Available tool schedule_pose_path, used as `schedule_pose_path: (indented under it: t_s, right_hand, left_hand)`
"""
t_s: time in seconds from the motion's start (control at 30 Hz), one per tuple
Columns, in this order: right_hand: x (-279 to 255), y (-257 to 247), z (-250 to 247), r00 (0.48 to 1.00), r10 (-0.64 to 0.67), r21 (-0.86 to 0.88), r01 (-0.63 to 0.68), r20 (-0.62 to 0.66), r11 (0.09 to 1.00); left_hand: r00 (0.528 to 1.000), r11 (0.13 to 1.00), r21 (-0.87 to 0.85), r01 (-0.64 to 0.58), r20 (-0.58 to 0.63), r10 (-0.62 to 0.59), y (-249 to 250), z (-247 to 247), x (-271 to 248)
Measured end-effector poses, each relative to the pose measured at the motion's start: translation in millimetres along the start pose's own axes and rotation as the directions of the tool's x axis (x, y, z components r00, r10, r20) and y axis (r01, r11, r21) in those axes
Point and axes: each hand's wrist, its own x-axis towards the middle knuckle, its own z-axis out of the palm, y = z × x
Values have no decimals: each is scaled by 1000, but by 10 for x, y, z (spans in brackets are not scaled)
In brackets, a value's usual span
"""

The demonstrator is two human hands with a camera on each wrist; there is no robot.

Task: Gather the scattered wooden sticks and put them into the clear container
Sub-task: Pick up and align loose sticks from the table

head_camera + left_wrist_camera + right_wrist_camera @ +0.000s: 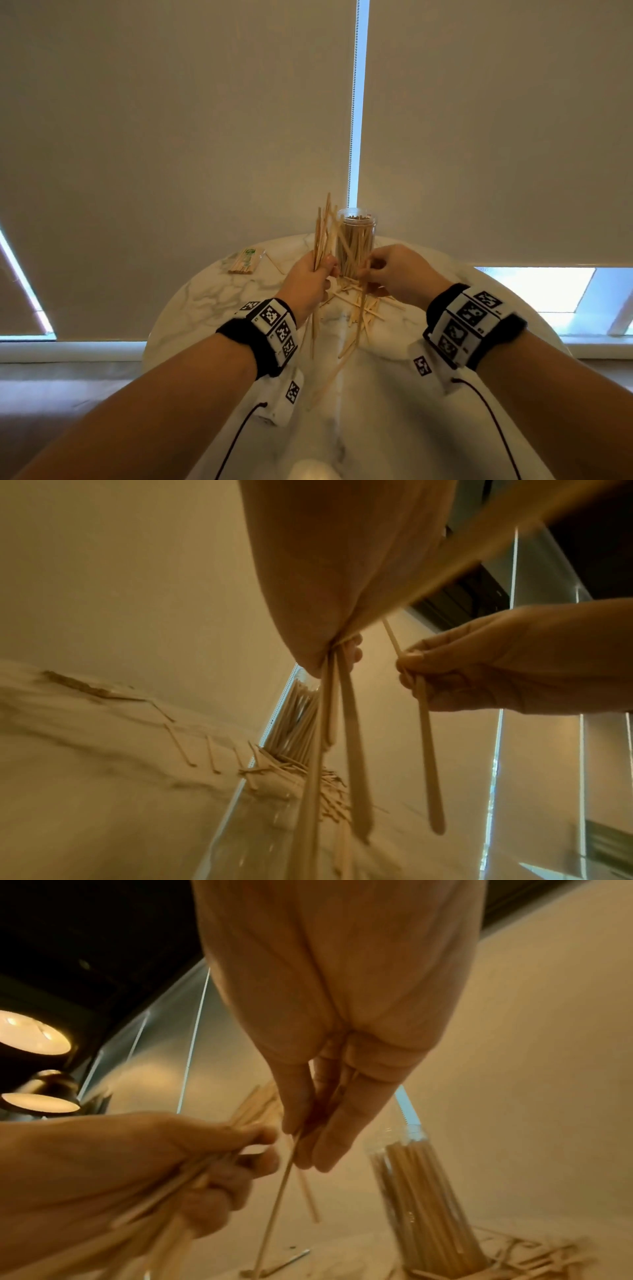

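Left hand (pixel 308 274) clamped round a splayed bundle of wooden sticks (pixel 322 233), ends fanning above and below the fist. Right hand (pixel 394 270) pinches a single stick (pixel 424 739) between thumb and fingers, just beside the left. Clear container (pixel 356 240) upright directly behind both hands, near the far edge of the round marble counter (pixel 205 301), already packed with sticks. Loose pile (pixel 356 301) scattered at its base. Small packet (pixel 247 261) far left, near the rim. Open counter toward the person.
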Motion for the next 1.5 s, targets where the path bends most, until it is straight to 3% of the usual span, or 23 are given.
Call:
schedule_pose_path:
  t_s: [0.1, 0.23, 0.37, 0.43, 0.57, 0.7, 0.87, 0.93, 1.13, 1.23, 1.33, 1.5]
  right_hand:
    - [-14, -94, 146, 997, -81, -51, 81, 13, 995]
    - [66, -58, 136, 966, -157, -103, 138, -207, 985]
    - [170, -7, 98, 934, -118, -148, 72, -337, 986]
    - [196, -3, 131, 944, -113, -213, 47, -310, 976]
    - [150, -87, 253, 980, -172, -231, 145, -100, 962]
    - [79, -155, 315, 986, -168, -114, 167, 2, 979]
    - [87, -144, 180, 972, -136, -109, 117, -189, 987]
    - [90, -151, 128, 973, -120, -63, 110, -198, 992]
    - [-8, -234, 180, 988, -153, -52, 151, -34, 987]
    - [2, -240, 269, 988, -156, -95, 154, -13, 983]
    - [0, -256, 349, 983, -181, -157, 174, -36, 972]
    - [19, -228, 361, 977, -168, -114, 153, -130, 982]
  left_hand:
    - [999, 999, -5, -47, 9, 47, 36, 96, -16]
    - [991, 989, 84, -124, -46, 128, 45, 102, -47]
    - [987, 983, 102, -155, -26, 158, 32, 75, -68]
    - [982, 975, 123, -187, -12, 190, 32, 96, -95]
    - [986, 983, 81, -163, -28, 166, 40, 149, -111]
    - [985, 987, 90, -130, -106, 139, 10, 133, -54]
    - [949, 994, 79, -74, -301, 95, 39, 28, -25]
    - [944, 999, -2, -39, -327, 36, 24, -24, -4]
    - [977, 997, -79, 19, -210, -35, -4, 30, 0]
    - [984, 976, -204, 76, -145, -107, 71, 129, -43]
    - [982, 944, -316, 97, -121, -142, 132, 218, -101]
    - [992, 937, -346, 41, -101, -80, 134, 239, -175]
